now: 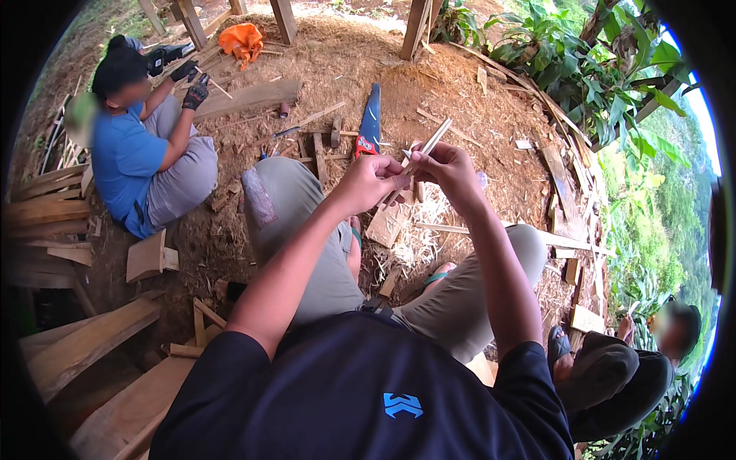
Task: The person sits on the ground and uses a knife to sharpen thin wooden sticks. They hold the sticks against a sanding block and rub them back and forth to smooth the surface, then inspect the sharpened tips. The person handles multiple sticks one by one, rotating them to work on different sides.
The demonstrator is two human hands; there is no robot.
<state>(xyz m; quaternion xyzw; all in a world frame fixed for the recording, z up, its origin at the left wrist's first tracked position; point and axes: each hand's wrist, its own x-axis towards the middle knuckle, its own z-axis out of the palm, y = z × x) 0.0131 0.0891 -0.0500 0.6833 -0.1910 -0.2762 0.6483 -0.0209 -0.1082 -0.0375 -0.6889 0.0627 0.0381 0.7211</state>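
Observation:
Above my lap, a thin pale wooden stick slants up to the right between my two hands. My left hand is closed on its lower part, fingers pinched together. Higher up, my right hand pinches the same stick between thumb and fingers. A small pale pointed piece shows beside the stick between the hands; I cannot tell if it is a blade or a sliver of wood. Below them, pale wood shavings are heaped on the ground around a small wooden block.
A hand saw with a blue blade lies ahead on the dirt. At left, a person in a blue shirt holds a thin stick. Another person sits at lower right. Planks are piled at lower left; an orange cloth or bag lies far back.

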